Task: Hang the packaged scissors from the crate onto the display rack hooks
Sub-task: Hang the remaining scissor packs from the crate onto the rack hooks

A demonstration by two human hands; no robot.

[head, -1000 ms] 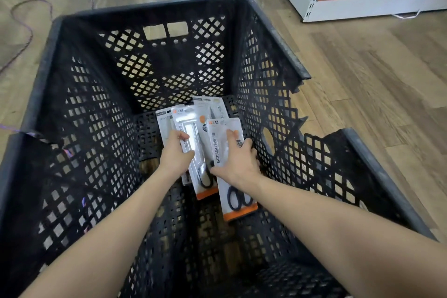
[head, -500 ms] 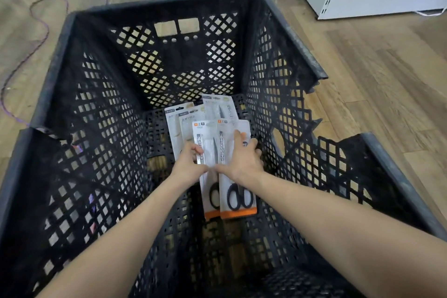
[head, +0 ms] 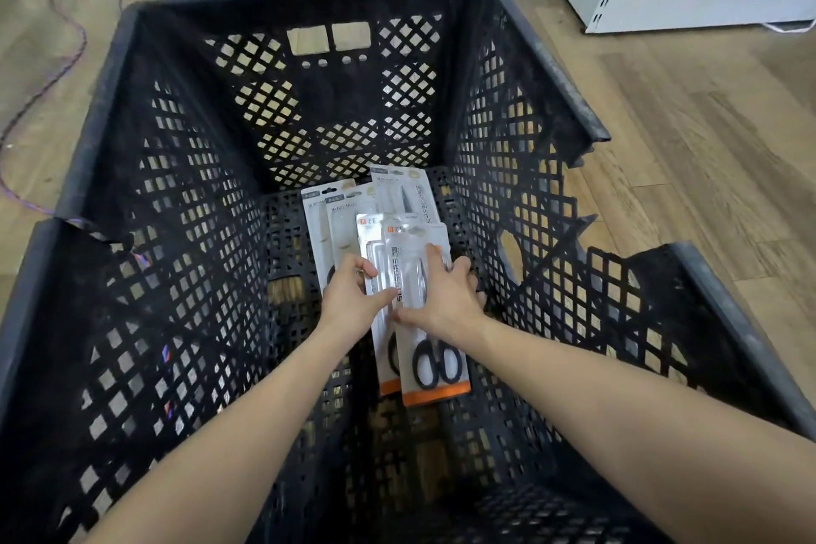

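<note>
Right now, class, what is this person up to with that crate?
A person reaches both arms into a black lattice crate on a wooden floor. The left hand and right hand grip two overlapping packaged scissors with orange bottom edges. More packs lie beneath them. Nothing has left the crate yet.

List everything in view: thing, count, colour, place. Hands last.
crate: one, black lattice plastic, on the floor, right wall broken.
orange-edged scissors packs: two, white with orange base, overlapping, held inside the crate.
pale scissors packs: three, white, on the crate bottom behind the held ones.
cord: one, purple, on the floor at left.
shelf unit: one, white with orange, top right.
floor: wood-look.
left hand: grips the left held pack.
right hand: grips the right held pack.
</note>
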